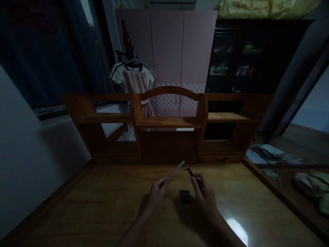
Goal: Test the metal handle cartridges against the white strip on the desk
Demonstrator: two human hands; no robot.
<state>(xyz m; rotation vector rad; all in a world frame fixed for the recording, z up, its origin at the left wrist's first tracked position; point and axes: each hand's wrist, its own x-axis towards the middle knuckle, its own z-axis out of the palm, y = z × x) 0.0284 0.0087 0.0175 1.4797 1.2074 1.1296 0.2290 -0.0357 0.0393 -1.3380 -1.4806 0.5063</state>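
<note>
My left hand (157, 192) is closed on a thin pale stick (177, 168), which slants up and to the right from the fingers. My right hand (205, 192) pinches a small dark slim piece (189, 171) with a forked-looking tip; its exact kind is too small to make out. The stick's far end comes close to this tip, with a gap between them. Between the two hands, several short black pieces (185, 196) lie side by side on the wooden tabletop (102, 199).
A wooden shelf unit (169, 121) stands along the desk's back edge. Raised wooden edging (280, 197) borders the right side, with papers (272, 154) and crumpled cloth (313, 188) beyond. A white wall (31, 154) is at the left. The room is dim.
</note>
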